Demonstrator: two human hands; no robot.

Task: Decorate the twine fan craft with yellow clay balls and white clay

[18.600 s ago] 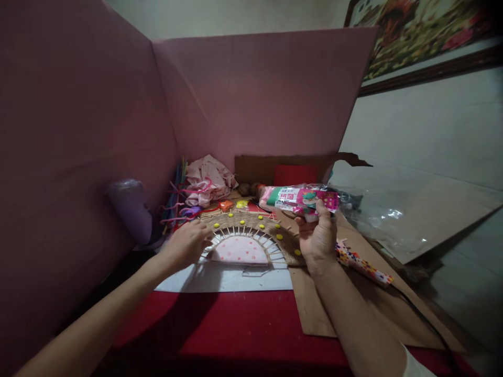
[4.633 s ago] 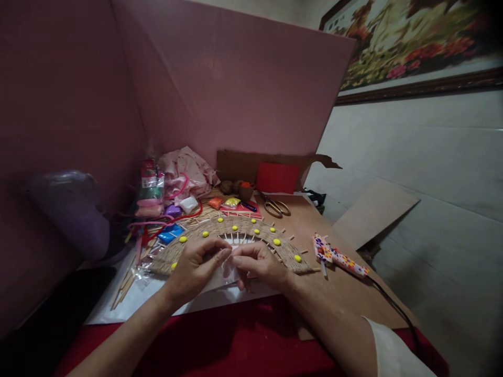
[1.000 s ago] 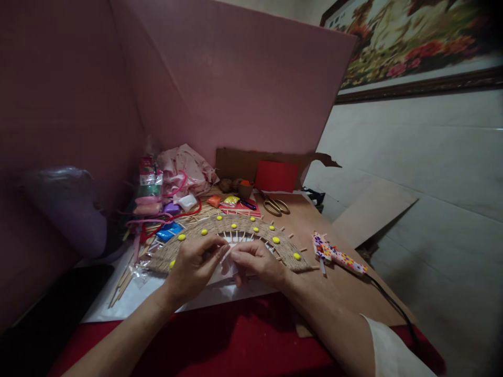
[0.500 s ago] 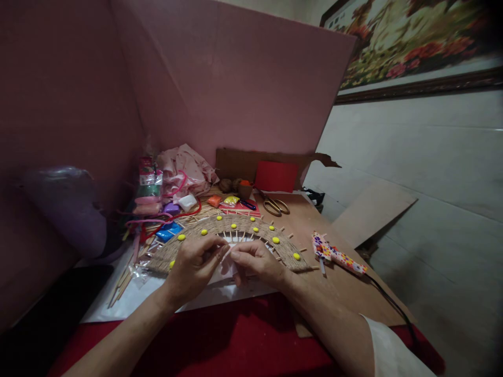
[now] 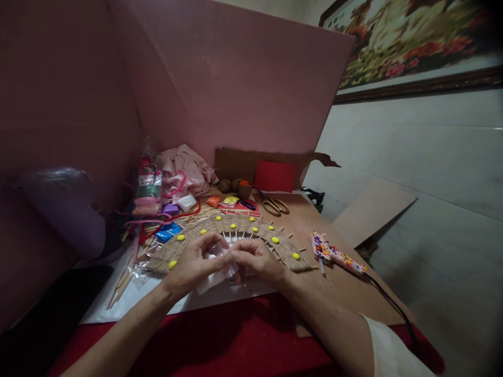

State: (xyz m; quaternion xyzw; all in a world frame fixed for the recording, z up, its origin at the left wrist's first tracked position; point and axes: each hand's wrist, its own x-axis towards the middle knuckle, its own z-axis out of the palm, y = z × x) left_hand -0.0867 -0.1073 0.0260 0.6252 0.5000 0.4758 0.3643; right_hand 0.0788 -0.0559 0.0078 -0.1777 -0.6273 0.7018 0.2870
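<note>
Clear plastic wrapper (image 5: 217,260) — left hand (image 5: 193,263) and right hand (image 5: 255,260) both pinching it with narrow fingertips, hovering over woven straw arch (image 5: 231,230) near table's front edge.

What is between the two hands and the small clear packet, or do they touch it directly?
Nothing visible. The left hand and right hand both pinch the clear packet directly, just above the woven arch.

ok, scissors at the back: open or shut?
Shut, as far as it shows: the scissors lie flat on the brown board, handles side by side, blades together.
</note>
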